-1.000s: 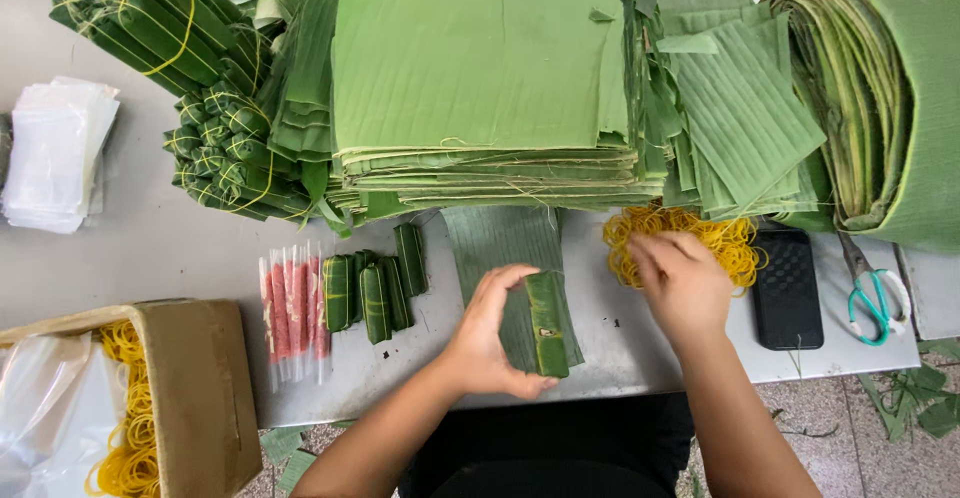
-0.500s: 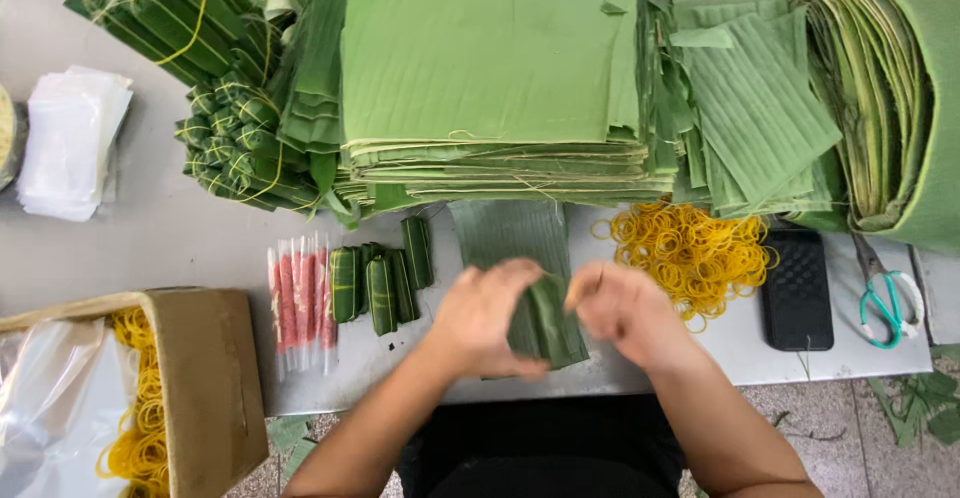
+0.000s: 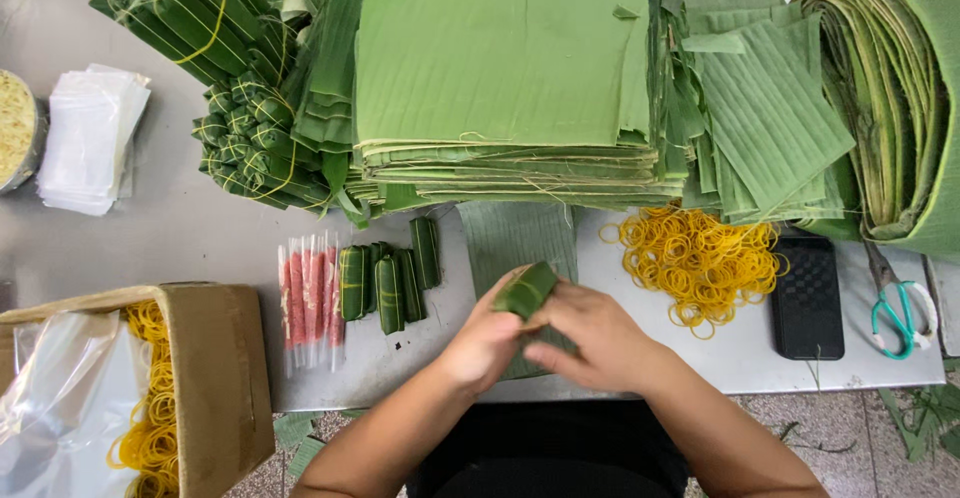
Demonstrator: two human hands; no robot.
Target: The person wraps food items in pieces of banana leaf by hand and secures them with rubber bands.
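Both hands meet over the table's near edge on a small green leaf-wrapped roll (image 3: 526, 289). My left hand (image 3: 484, 343) grips its lower left end. My right hand (image 3: 590, 336) closes on it from the right. Under the hands lies a flat banana leaf piece (image 3: 518, 238). Several finished leaf rolls (image 3: 388, 278) lie just left of it, beside a row of pink sticks in clear wrappers (image 3: 308, 298). A loose heap of yellow rubber bands (image 3: 698, 258) sits to the right of my hands.
A tall stack of cut banana leaves (image 3: 500, 68) fills the back, with tied bundles of rolls (image 3: 235, 78) at its left and rolled leaves (image 3: 890, 98) at the right. A black phone (image 3: 808, 298), scissors (image 3: 900, 308), a cardboard box with bands (image 3: 150, 388) and plastic bags (image 3: 90, 138) stand around.
My right hand left the rubber band heap and came back to the roll. Both hands lifted and tilted the roll off the flat leaf.
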